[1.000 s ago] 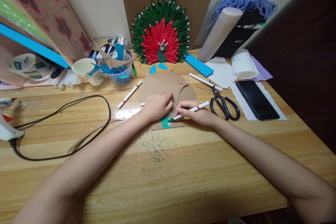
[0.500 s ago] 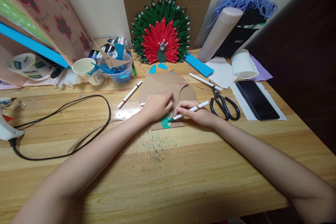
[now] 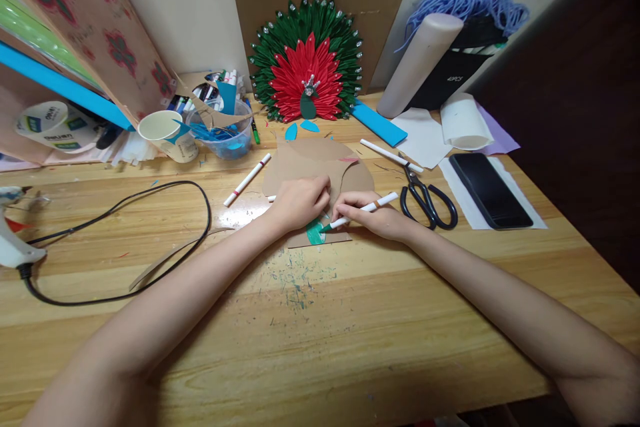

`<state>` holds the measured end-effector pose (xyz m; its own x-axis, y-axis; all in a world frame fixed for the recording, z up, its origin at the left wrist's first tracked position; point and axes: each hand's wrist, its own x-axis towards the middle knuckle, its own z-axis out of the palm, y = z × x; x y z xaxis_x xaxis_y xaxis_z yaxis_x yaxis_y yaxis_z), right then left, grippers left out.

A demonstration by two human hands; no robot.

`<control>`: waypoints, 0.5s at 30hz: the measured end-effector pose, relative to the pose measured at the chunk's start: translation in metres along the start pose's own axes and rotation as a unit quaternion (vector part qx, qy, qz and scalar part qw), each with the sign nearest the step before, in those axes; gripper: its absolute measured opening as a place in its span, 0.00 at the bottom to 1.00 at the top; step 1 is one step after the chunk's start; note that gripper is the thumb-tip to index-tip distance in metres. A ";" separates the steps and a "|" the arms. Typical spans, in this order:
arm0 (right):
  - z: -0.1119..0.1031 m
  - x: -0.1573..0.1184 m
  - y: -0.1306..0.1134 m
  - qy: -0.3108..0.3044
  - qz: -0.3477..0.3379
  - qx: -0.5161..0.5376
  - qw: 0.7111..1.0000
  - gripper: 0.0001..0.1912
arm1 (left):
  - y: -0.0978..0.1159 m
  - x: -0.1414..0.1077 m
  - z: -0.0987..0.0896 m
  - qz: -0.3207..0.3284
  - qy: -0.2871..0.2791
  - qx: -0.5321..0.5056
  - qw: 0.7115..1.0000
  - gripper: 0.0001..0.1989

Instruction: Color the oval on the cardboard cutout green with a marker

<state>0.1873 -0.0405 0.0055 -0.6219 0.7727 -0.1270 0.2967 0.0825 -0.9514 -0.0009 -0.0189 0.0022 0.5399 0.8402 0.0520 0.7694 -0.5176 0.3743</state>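
Note:
A white marker (image 3: 380,203) with a brown band and a green tip is gripped in my right hand (image 3: 373,219). Its tip touches a green-coloured patch (image 3: 315,232) over brown cardboard (image 3: 320,152). My left hand (image 3: 300,200) rests on the cardboard just left of and above the patch, its fingers curled. What lies under those fingers is hidden. Black-handled scissors (image 3: 425,203) lie to the right of my right hand. Left of my left hand is a capped white marker (image 3: 247,180). Another marker (image 3: 390,155) lies by the scissors' blades.
Behind the cardboard stands a green and red peacock craft (image 3: 306,70). A paper cup (image 3: 167,137) and a tub of blue scraps (image 3: 220,133) stand at the back left. A glue gun (image 3: 17,243) with a looped cord is at far left, a phone (image 3: 490,190) at right.
Both hands stay nearly in place. The marker tip stays at the green patch, with only a very slight shift.

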 end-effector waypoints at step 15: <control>-0.002 0.000 -0.002 -0.005 -0.003 -0.029 1.000 0.14 | 0.001 -0.001 -0.001 -0.001 0.001 0.006 1.000 0.12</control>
<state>0.1880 -0.0395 0.0081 -0.6316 0.7654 -0.1236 0.3331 0.1239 -0.9347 -0.0009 -0.0196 0.0030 0.5373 0.8418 0.0520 0.7747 -0.5170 0.3641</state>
